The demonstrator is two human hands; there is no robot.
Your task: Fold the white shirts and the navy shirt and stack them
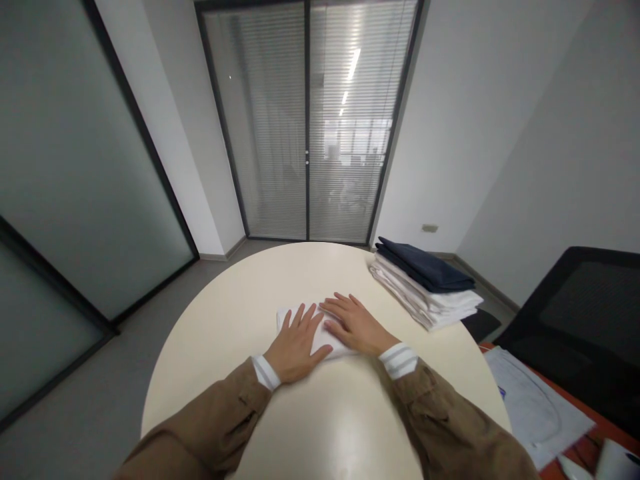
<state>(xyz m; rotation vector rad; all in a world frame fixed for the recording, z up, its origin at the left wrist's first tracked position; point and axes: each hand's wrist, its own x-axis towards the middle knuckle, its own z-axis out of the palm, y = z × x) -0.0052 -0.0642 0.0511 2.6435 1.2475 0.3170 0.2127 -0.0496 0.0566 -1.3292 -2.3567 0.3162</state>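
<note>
A small folded white cloth [324,341] lies flat near the middle of the round table, partly covered by both hands. My left hand [299,343] rests on its left part, palm down with the fingers spread. On the right part of the cloth lies my right hand [356,325], palm down, its fingers stretched out toward the left hand. Neither hand grips anything. The cloth's kind cannot be made out under the hands.
A cream round table [225,320] fills the foreground. At its right back edge stands a stack of folded white cloths [425,297] topped by a folded dark navy cloth [425,265]. A black mesh chair [583,320] and a grey bag-like sheet [537,400] are beyond the right edge.
</note>
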